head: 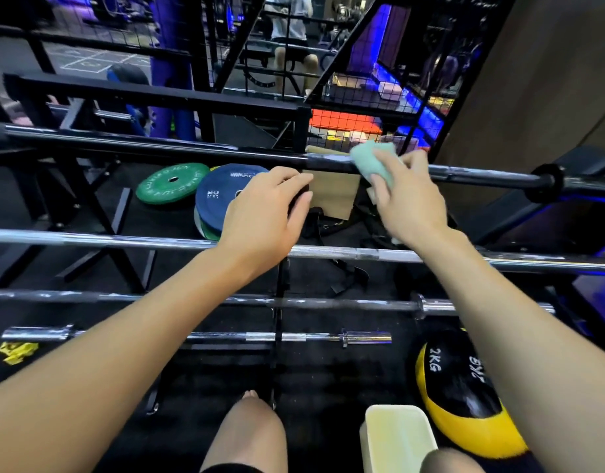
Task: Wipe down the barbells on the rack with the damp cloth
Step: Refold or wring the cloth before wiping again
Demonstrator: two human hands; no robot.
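Right hand [408, 196] pinches the pale green damp cloth [374, 162] onto the far black steel barbell [192, 150]. It runs left to right. Left hand [263, 213] hovers, fingers loosely curled, holding nothing.

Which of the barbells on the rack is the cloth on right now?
The black barbell, the topmost and farthest one. The right hand presses the green cloth onto it; the three chrome bars nearer the person are not being touched by the cloth.
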